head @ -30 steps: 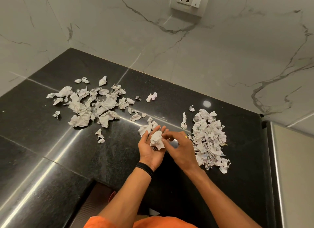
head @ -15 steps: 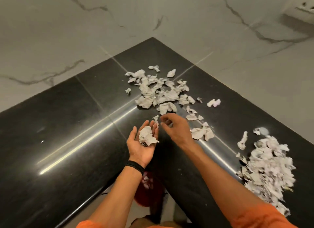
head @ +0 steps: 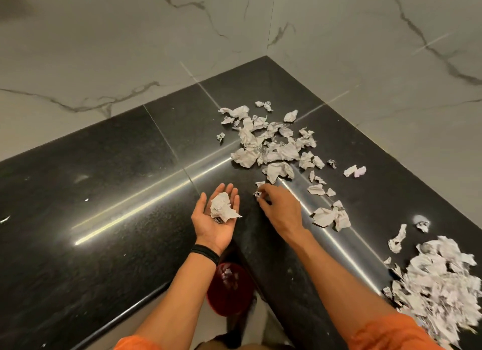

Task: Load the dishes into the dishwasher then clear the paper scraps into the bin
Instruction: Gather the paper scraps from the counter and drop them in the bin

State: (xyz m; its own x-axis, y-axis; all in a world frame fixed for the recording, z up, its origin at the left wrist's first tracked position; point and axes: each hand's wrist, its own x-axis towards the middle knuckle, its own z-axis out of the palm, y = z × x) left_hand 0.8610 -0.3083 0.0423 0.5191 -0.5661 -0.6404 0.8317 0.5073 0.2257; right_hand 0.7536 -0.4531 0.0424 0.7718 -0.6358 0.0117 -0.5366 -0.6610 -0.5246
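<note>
My left hand point(head: 217, 220) lies palm up over the black countertop point(head: 109, 193), cupping a wad of crumpled paper scraps point(head: 222, 207). To its right, my right hand point(head: 280, 210) rests palm down, its fingertips pinching a small paper scrap point(head: 258, 193). Beyond it, toward the corner, lies a loose scatter of paper scraps point(head: 271, 143). A denser pile of scraps point(head: 438, 279) sits at the right edge. Below the counter edge, between my forearms, stands a red bin point(head: 229, 289) with some scraps inside.
Marble walls point(head: 130, 49) meet in a corner behind the L-shaped counter. A few stray scraps point(head: 330, 216) lie between the two piles. The counter's front edge runs diagonally on both sides of the bin, with floor showing below.
The view has swung left, away from the wall socket. My right hand has left the wad in my left palm, moved to the counter and closed its fingertips on a small scrap.
</note>
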